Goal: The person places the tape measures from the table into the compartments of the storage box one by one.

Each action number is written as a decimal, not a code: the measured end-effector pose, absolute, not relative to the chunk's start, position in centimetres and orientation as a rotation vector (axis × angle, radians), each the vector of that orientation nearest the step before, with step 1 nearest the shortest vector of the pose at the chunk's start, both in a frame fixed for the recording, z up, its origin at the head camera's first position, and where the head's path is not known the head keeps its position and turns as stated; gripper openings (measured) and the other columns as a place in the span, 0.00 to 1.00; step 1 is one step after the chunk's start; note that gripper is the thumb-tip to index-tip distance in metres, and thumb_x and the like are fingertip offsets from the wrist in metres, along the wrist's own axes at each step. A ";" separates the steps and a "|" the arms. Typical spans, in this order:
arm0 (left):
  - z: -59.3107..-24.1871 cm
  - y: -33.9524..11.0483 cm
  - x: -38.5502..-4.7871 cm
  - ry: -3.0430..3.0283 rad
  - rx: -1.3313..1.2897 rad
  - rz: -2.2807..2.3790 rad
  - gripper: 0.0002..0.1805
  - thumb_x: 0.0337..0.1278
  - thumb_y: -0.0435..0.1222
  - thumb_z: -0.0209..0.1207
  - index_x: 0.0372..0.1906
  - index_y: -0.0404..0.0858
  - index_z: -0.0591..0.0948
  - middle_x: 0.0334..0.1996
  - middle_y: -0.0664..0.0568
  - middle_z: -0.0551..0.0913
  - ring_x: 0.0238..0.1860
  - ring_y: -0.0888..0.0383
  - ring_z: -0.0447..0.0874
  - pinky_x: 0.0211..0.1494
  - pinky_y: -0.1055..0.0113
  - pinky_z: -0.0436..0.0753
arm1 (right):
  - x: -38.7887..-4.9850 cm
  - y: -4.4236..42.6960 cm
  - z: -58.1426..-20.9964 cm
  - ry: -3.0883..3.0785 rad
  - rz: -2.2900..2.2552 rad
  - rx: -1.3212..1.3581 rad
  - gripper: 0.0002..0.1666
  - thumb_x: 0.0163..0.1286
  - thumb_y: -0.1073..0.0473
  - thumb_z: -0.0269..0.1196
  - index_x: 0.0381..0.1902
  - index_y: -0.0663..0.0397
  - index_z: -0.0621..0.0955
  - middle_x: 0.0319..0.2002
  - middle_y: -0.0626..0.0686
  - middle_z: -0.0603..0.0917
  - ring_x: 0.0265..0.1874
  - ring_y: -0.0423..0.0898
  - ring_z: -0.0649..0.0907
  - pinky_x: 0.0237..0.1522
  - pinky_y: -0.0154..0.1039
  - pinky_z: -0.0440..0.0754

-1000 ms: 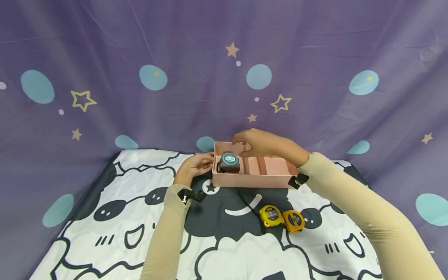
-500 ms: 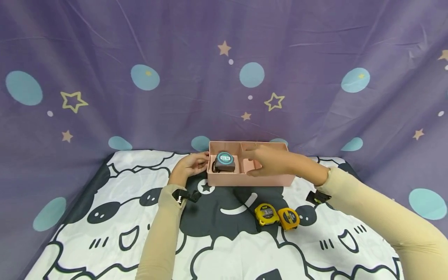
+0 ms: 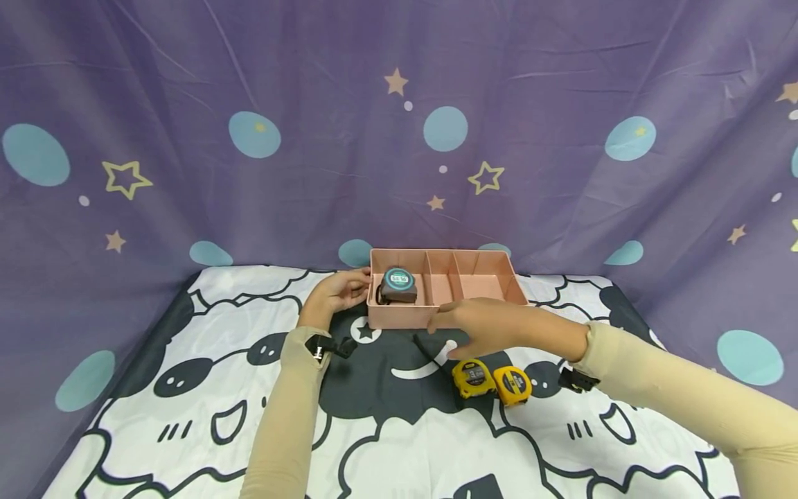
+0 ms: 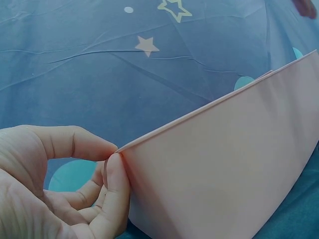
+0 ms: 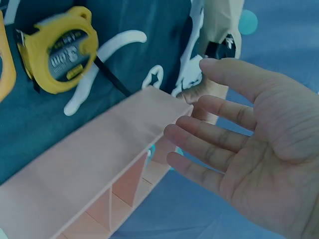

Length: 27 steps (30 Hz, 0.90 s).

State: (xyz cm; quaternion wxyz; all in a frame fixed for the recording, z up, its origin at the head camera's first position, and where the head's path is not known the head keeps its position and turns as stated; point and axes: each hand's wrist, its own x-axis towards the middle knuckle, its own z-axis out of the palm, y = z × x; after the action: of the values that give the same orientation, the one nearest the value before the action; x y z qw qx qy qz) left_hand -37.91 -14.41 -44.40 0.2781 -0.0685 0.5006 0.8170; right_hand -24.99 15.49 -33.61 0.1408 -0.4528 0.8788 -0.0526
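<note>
Pink and thin-walled, the box (image 3: 399, 319) sits at the far side of the cloth (image 3: 399, 454), its long axis running left to right across the person's front. Two dividers split it into three compartments. The dark tape (image 3: 399, 285) stands in the left one, its teal-ringed face tipped up towards the person.

The left hand (image 3: 339, 294) is at the box's left end; the left wrist view shows its thumb and forefinger pinching the rim at a corner.

The right hand (image 3: 489, 326) grips nothing: its fingers are extended and spread, palm bare in the right wrist view. In the head view it overlaps the front wall of the box, though whether it touches that wall I cannot tell.

On the near side of the box lie the yellow tape (image 3: 472, 378) and, just to its right, the orange tape (image 3: 513, 385). The key relation is that the pair lies towards the person from the right hand, the yellow one nearest its thumb; the left hand is well apart from both. A black strap (image 3: 430, 352) slants from the yellow tape towards the box.

Beyond everything hangs a purple curtain (image 3: 349, 138) patterned with stars.
</note>
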 end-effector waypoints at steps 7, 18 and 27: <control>-44.6 -14.4 -37.9 1.337 -0.189 2.191 0.18 0.70 0.22 0.48 0.33 0.45 0.83 0.26 0.54 0.87 0.29 0.61 0.82 0.36 0.74 0.82 | -24.4 15.8 -35.1 2.498 -0.109 -1.305 0.30 0.61 0.51 0.75 0.61 0.48 0.81 0.59 0.50 0.83 0.55 0.46 0.83 0.57 0.41 0.84; -44.5 -14.5 -38.1 1.339 -0.206 2.189 0.13 0.71 0.22 0.49 0.45 0.42 0.77 0.27 0.54 0.87 0.28 0.61 0.81 0.34 0.74 0.82 | -23.2 16.8 -37.5 2.490 -0.065 -1.232 0.38 0.55 0.48 0.80 0.63 0.40 0.77 0.62 0.50 0.74 0.48 0.43 0.77 0.50 0.39 0.84; -44.7 -14.5 -38.1 1.326 -0.210 2.196 0.14 0.70 0.22 0.49 0.40 0.43 0.81 0.27 0.54 0.87 0.26 0.61 0.81 0.33 0.74 0.82 | -23.0 17.4 -39.1 2.407 -0.068 -1.125 0.46 0.53 0.54 0.81 0.67 0.33 0.72 0.69 0.50 0.67 0.53 0.43 0.76 0.50 0.40 0.84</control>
State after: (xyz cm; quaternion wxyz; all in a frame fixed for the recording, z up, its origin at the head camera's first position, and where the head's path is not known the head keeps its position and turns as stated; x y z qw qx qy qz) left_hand -38.11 -14.52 -44.72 0.2800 -0.0784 0.4944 0.8191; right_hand -23.04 17.44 -39.05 0.2395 -0.4111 0.8792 -0.0250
